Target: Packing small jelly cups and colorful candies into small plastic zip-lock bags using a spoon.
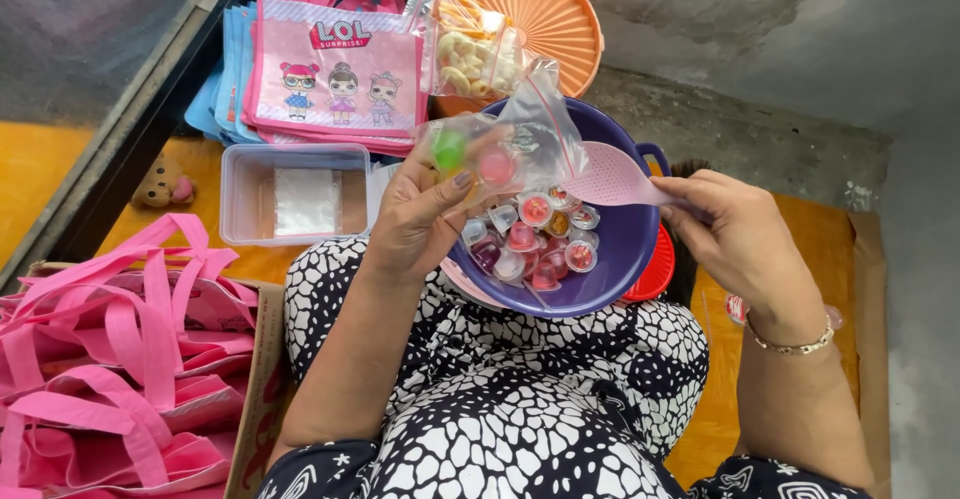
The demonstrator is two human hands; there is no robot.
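Currently I log: left hand [425, 214] closed around a clear bag [505, 144] holding two jelly cups, at 12 o'clock above the purple bowl [625, 244]. Right hand [735, 224] pinches the pink scoop [612, 179] at 3 o'clock. Filling looks barely begun; many jelly cups [535, 239] remain in the bowl.

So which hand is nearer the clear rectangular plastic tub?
Left. The left hand, holding a small clear bag, is just right of the tub; the right hand is across the purple bowl.
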